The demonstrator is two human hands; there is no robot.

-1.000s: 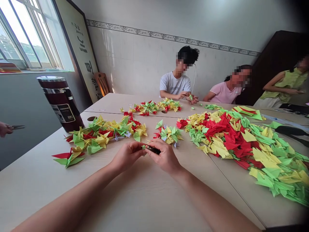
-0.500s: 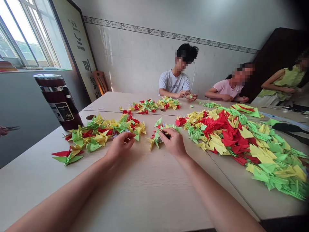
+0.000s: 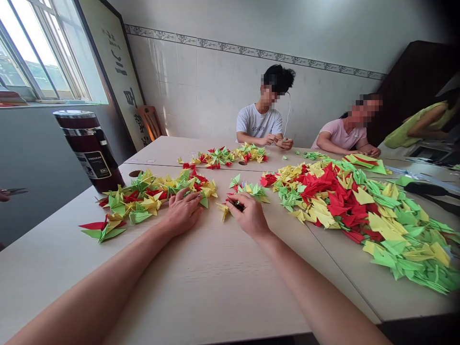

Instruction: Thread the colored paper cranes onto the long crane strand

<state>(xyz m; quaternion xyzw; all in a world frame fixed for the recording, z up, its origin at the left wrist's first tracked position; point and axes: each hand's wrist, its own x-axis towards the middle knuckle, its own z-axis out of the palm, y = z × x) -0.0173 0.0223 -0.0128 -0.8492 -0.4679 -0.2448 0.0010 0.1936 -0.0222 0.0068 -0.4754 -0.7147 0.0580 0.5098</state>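
My left hand (image 3: 184, 211) lies palm down at the right end of a heap of folded paper cranes (image 3: 149, 201), its fingers stretched forward onto their edge. The cranes are green, yellow and red. In my right hand (image 3: 249, 215) is a small dark tool (image 3: 236, 205), held in closed fingers; its tip and kind are hidden. Just beyond that hand sits a smaller cluster of cranes (image 3: 258, 191), and a yellow crane (image 3: 224, 211) lies by its fingertips.
A large pile of folded paper (image 3: 354, 201) spreads over the right side. A dark red vacuum flask (image 3: 89, 153) stands at the left. More cranes (image 3: 219, 155) lie farther back, before a person in a white shirt (image 3: 259, 122). Scissor-like blades (image 3: 17, 191) show at the left edge.
My left hand has flattened out, fingers stretched over the cranes. My right hand has shifted slightly left and toward me, still around the dark tool. The person in green has leaned over to the right.
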